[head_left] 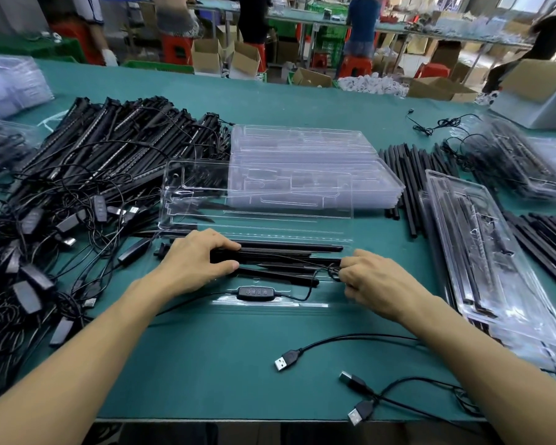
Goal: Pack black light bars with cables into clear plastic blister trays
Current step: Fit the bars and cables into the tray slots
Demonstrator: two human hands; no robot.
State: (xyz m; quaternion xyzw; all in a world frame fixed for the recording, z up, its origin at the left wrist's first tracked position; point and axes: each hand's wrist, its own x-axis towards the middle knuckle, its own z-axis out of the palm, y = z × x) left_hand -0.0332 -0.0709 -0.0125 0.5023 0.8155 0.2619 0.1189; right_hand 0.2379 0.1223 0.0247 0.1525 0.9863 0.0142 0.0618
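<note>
USB plugs (284,362) on loose cords lie nearest, on the green table (206,364), outside any tray; cannot tell which set they belong to. Past them, both forearms reach to 1 open blister tray (270,305) directly in front.

Left hand (196,261) grips the left end of the light bars (286,252), fingers curled over, thumb underneath. Right hand (377,281) is narrow, pinching a small loop of the thin cable (333,271) at the bars' right end. Bars lie lengthwise across the tray, bunched together, not clearly seated in slots. Inline controller (252,292) sits in the tray's near channel.

Progress, as a judgement: this tray is mid-fill. Bars are in, the cable loop is being tucked, and the clear lid half (257,194) stands open behind, not yet closed. Whole job looks far from done. Some packed trays (482,252) sit at right, but a big tangled pile of bars (103,162) at left and a stack of empty trays (302,149) behind are left.

Bars look long, slim, matte black and rigid. Cable is thin and probably springy, likely to pop out of its slot.
</note>
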